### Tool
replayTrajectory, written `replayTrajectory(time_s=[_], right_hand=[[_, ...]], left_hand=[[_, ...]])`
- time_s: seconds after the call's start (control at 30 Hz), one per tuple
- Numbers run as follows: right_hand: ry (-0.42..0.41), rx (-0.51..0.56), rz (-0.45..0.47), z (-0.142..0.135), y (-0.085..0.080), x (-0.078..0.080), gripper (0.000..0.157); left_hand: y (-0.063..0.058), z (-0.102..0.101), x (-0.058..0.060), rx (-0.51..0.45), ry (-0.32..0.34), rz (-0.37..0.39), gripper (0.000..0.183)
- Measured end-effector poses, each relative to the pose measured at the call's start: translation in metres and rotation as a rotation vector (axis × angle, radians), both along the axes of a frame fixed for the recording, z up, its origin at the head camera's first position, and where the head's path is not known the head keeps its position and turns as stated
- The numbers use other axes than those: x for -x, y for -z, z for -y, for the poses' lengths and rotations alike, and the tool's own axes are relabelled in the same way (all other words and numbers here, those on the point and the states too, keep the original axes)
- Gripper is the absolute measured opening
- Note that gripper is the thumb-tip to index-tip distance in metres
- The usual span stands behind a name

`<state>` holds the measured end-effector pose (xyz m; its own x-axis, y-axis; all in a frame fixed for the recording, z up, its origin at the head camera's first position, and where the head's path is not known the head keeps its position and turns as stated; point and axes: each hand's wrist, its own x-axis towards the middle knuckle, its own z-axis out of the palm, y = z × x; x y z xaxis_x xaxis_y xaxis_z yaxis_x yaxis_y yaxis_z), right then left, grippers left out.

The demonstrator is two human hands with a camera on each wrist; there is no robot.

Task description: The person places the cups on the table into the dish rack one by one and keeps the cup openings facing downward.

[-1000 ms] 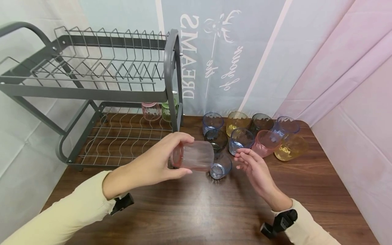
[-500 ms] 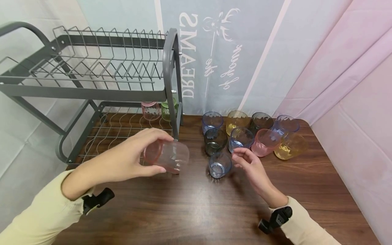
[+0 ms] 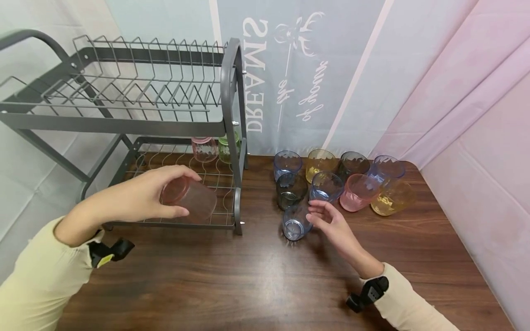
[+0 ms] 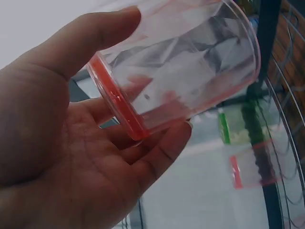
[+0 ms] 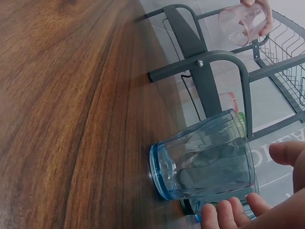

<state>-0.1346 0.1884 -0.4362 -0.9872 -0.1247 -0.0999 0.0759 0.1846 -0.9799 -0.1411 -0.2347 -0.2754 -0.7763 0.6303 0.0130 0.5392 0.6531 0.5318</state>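
My left hand point(image 3: 132, 195) grips a clear pink glass point(image 3: 195, 200) around its thicker base, thumb on one side and fingers on the other. The glass lies nearly sideways, mouth to the right, in front of the rack's lower shelf. Its red-tinted base rests near the palm in the left wrist view, where the glass wall point(image 4: 186, 62) is see-through. My right hand point(image 3: 333, 227) is beside the nearest blue glass point(image 3: 294, 226), which stands on the table. Its fingers are loosely bent at the glass's right side, thumb apart; whether they touch it I cannot tell.
A grey two-tier dish rack point(image 3: 112, 124) stands at the left. On its lower shelf are a pink glass point(image 3: 204, 149) and a green glass point(image 3: 229, 149), bases up. Several blue, yellow, dark and pink glasses, among them a dark glass point(image 3: 291, 191), cluster at the back right.
My left hand has carried the pink glass leftward, from beside the nearest blue glass to the rack's lower shelf front. My right hand has shifted slightly left, closer to the blue glass.
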Motion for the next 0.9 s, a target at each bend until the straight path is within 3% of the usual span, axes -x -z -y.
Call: replayTrajectory(time_s=[0.13, 0.37, 0.7, 0.9], right_hand=[[-0.025, -0.076, -0.014, 0.0, 0.003, 0.001, 0.045], [-0.052, -0.103, -0.025, 0.001, 0.009, 0.002, 0.046], [-0.11, -0.141, -0.015, 0.002, 0.015, 0.001, 0.049], [-0.126, -0.177, -0.021, 0.003, 0.015, 0.0, 0.048]], left_hand=[[0.003, 0.011, 0.014, 0.022, -0.063, 0.032, 0.059], [0.013, 0.029, 0.038, 0.091, -0.202, -0.005, 0.061], [0.027, 0.058, 0.075, 0.082, -0.311, 0.051, 0.067], [0.034, 0.068, 0.096, 0.165, -0.381, -0.003, 0.066]])
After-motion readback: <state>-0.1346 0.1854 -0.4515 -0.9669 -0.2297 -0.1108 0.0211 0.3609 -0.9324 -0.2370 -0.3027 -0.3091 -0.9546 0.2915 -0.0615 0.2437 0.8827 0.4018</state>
